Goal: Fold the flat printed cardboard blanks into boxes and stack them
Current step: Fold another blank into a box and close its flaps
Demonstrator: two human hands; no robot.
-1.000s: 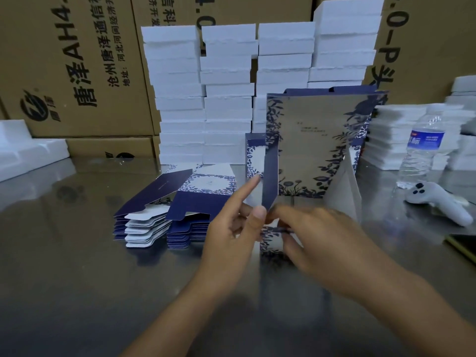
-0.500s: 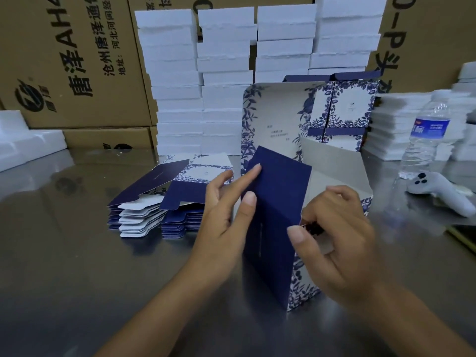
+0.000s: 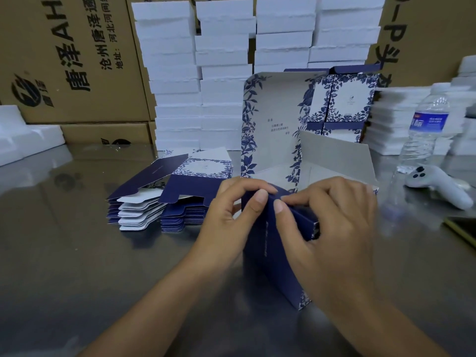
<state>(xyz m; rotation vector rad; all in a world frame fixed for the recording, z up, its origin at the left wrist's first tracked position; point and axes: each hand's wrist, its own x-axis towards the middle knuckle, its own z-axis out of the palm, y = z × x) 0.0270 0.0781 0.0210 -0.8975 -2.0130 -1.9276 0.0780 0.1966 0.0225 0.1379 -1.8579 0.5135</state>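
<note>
A half-folded navy box with blue floral print (image 3: 273, 256) stands on the steel table in front of me, its lid panel (image 3: 273, 124) upright behind. My left hand (image 3: 229, 217) and my right hand (image 3: 332, 222) both pinch the navy front wall at its top edge, thumbs almost touching. To the left lie two piles of flat printed blanks (image 3: 164, 199). Folded printed boxes (image 3: 342, 104) are stacked behind the lid, at the right.
Tall stacks of white foam blocks (image 3: 221, 73) stand at the back before brown cartons (image 3: 72, 60). More foam (image 3: 401, 124), a water bottle (image 3: 425, 130) and a white controller (image 3: 438, 184) sit at right. A dark flat object (image 3: 463, 230) lies at the right edge.
The box has been lowered onto the table and its navy wall folded up. Both hands moved to the wall's top edge and now pinch it together.
</note>
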